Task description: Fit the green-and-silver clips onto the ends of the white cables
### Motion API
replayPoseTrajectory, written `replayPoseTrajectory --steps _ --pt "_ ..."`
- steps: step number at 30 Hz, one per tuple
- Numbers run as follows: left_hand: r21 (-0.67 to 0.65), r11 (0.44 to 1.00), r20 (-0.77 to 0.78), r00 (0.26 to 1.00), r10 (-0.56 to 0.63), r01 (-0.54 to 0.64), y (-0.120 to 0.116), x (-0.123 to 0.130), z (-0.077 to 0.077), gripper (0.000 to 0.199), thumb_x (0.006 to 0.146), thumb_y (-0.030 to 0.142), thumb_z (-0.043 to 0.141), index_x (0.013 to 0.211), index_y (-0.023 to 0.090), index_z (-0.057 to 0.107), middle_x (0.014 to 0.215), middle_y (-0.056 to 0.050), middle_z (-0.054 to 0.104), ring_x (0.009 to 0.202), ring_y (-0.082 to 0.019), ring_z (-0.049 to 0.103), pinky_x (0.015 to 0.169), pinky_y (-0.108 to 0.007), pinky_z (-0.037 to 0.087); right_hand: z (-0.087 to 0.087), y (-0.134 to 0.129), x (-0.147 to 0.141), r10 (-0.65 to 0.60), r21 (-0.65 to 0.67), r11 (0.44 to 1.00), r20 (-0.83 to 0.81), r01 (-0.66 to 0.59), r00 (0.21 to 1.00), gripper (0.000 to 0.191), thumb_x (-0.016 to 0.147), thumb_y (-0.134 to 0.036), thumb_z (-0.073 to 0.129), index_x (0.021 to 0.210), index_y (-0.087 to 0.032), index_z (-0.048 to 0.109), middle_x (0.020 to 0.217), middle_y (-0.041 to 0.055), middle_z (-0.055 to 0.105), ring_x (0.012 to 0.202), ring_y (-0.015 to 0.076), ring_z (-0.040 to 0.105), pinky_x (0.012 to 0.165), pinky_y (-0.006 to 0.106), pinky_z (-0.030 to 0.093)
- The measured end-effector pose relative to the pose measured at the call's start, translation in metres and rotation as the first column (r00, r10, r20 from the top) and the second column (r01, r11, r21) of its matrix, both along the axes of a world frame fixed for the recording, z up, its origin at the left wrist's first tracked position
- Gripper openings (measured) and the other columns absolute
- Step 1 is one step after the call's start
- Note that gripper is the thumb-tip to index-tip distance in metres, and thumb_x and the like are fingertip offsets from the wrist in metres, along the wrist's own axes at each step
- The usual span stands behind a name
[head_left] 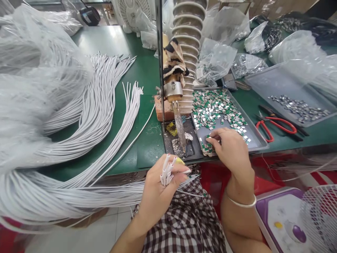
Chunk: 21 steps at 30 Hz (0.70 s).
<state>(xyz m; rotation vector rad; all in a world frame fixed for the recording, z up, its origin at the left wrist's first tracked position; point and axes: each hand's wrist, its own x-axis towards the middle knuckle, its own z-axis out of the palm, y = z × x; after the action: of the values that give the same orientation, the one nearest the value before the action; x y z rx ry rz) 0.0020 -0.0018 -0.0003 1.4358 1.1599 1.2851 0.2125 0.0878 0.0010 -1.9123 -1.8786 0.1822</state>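
Observation:
My left hand (156, 186) is closed around a bunch of thin white cables (166, 172), their cut ends sticking up past the fingers. A yellow wrap shows on one fingertip. My right hand (233, 149) reaches over the near-left part of a grey tray (256, 140), thumb and forefinger pinched on a small green circuit board (208, 137). Many similar green-and-silver boards (213, 105) lie scattered in that tray. Between the hands, a clamped soldering iron (179, 124) points down at a dark plate (193, 140) with solder bits. A brick (159, 109) stands behind it.
Thick bundles of white cable (102, 102) cover the left side, partly under clear plastic (39, 70). A ribbed hose (188, 45) rises behind the iron. Red-handled pliers (281, 123) lie right of the boards, beside another tray (289, 84) of metal parts. A fan (321, 214) stands lower right.

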Motion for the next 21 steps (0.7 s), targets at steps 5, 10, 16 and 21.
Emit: replayPoseTrajectory --steps 5,10,16,21 --pt "-0.063 0.995 0.058 0.995 0.082 -0.078 0.002 0.005 0.003 0.016 0.09 0.014 0.062 0.078 0.021 0.069 0.088 0.001 0.071 0.084 -0.012 0.065 0.078 -0.022 0.048 0.004 -0.017 -0.015 0.09 0.163 0.986 -0.286 -0.044 0.954 0.008 0.087 -0.02 0.06 0.086 -0.018 0.068 0.079 0.0031 0.07 0.067 0.0145 0.063 0.064 0.027 0.049" --pt "-0.124 0.989 0.096 0.991 0.093 -0.081 0.007 0.007 0.007 0.02 0.09 0.014 0.059 0.073 0.018 0.068 0.09 -0.002 0.076 0.08 -0.014 0.069 0.078 -0.025 0.051 0.01 -0.061 -0.048 0.205 0.186 0.978 -0.774 -0.095 0.599 0.005 0.088 -0.02 0.065 0.087 -0.022 0.069 0.058 -0.0064 0.063 0.047 0.0071 0.059 0.047 0.016 0.05" --pt "-0.067 0.987 0.103 0.983 0.15 -0.144 0.012 0.011 0.012 0.018 0.086 0.011 0.061 0.071 0.018 0.069 0.084 -0.001 0.078 0.079 -0.013 0.071 0.075 -0.021 0.053 0.003 -0.073 -0.071 0.249 0.253 0.965 -0.823 -0.062 0.511 0.014 0.081 -0.009 0.071 0.085 -0.022 0.07 0.074 -0.004 0.073 0.059 0.0092 0.071 0.058 0.016 0.061" --pt "-0.068 0.986 0.098 0.982 0.162 -0.155 0.012 0.01 0.012 0.018 0.084 0.009 0.062 0.07 0.018 0.068 0.086 0.0 0.078 0.078 -0.012 0.071 0.074 -0.02 0.054 0.001 -0.073 -0.071 0.28 0.298 0.952 -0.779 -0.061 0.561 0.013 0.082 -0.009 0.07 0.084 -0.021 0.069 0.068 -0.0057 0.07 0.054 0.0074 0.069 0.054 0.013 0.059"
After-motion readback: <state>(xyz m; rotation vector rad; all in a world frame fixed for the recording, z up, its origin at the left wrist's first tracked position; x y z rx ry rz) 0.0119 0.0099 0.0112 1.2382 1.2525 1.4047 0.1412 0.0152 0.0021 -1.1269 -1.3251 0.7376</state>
